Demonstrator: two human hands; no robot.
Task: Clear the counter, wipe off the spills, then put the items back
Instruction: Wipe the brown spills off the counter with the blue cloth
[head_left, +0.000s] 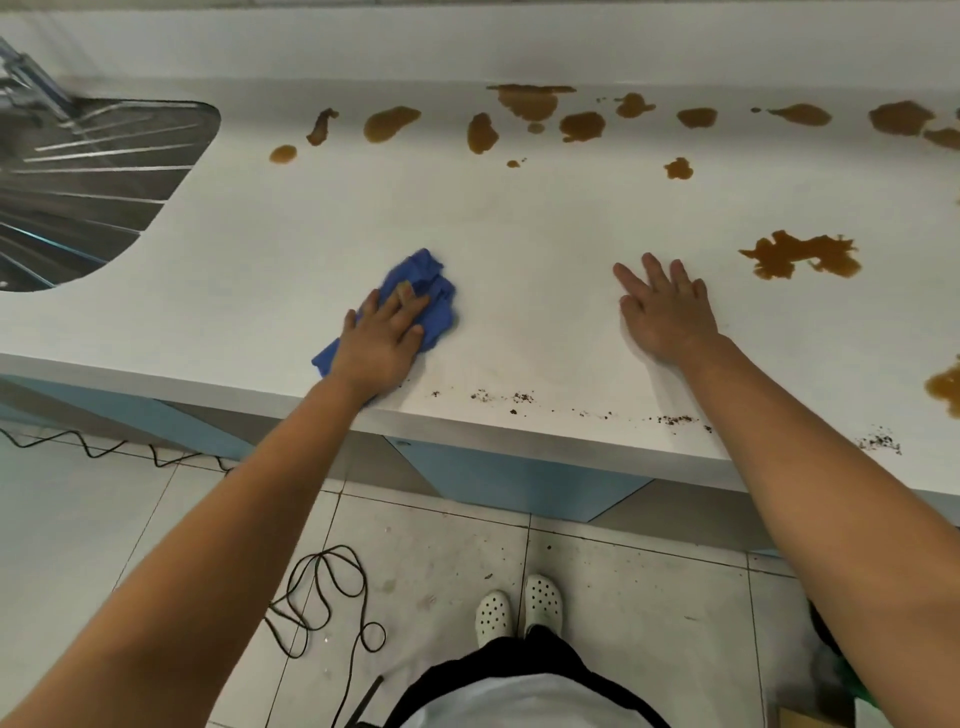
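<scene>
A crumpled blue cloth lies on the white counter near its front edge. My left hand presses flat on the cloth, fingers fairly straight. To the right, my right hand rests flat on the bare counter with its fingers spread. Several brown spills run along the back of the counter. A larger brown spill sits right of my right hand, and another at the right edge. Dark crumbs are scattered along the front edge.
A metal sink is set into the counter at the far left. Blue cabinet fronts run below the counter. A black cable lies coiled on the tiled floor beside my white shoes.
</scene>
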